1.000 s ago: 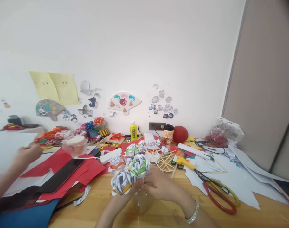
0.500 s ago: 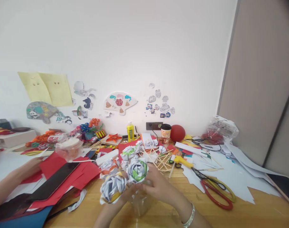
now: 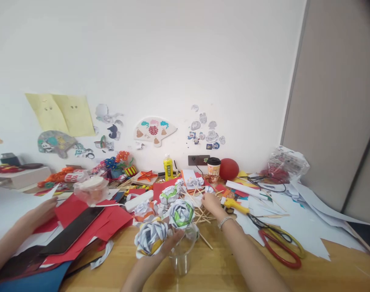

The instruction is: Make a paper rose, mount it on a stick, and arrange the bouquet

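Observation:
A bunch of folded paper roses, white with yellow, green and orange patches, stands over a clear plastic cup. My left hand is closed around the roses' lower part at the cup's mouth; its thumb shows, but the other fingers are mostly hidden. Farther forward, my right hand is among crossed wooden sticks, fingertips pinched together. What sits between them cannot be made out. A small white paper flower lies just beyond those fingers.
Another person's hand rests at the left by red paper and a black phone. To the right lie red-handled scissors, a yellow-handled tool and white paper sheets. Behind stand a coffee cup and a red balloon.
My right hand has left the cup and moved forward and right to the sticks. My left hand stays by the roses and cup.

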The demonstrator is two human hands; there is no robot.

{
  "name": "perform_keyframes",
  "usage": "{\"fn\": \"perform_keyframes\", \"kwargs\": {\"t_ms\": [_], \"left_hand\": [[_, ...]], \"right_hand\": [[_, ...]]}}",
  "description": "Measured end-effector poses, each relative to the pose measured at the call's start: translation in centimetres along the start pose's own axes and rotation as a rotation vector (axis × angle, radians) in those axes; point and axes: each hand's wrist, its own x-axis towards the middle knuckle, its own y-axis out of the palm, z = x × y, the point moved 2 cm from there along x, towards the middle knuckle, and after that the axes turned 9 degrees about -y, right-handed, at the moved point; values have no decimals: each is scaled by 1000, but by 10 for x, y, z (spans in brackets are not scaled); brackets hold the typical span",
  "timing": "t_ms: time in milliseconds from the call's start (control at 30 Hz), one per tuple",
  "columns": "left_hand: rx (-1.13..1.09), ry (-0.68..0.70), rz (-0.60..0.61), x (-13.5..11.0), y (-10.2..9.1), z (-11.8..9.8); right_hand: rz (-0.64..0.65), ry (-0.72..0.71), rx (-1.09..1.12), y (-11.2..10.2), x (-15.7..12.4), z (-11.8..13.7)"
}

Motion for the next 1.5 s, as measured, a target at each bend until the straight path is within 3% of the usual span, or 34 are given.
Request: {"fn": "perform_keyframes", "kwargs": {"t_ms": [100,200,400,600,900,1100,1267,1367,1500], "left_hand": [[23,8,14,3,3,2],[19,-34,-6,6,5,6],[45,13,-14,7,6,2],[76,21,-41,9,5,1],[39,50,-31,10,9,-1],[-38,111,-56,15,10,0],[-38,100,-90,18,11,6],[-54,76,-115,21,13,11],[-85,49,-98,21,15,10]], "right_hand": [[-38,36,-26,6,4,-2],[-156,-14,24,2,4,0],[-486,-272,245,-20,-3,22],[-664,-509,398,-40,-21,47],[-760,-716,388,-50,-69,53],[-701,-771,491,-53,-101,54],[-880,-834,706,-68,-139,58],[-726,-912,849,-71,-156,67],[-383,-863,676,-52,-158,77]]}}
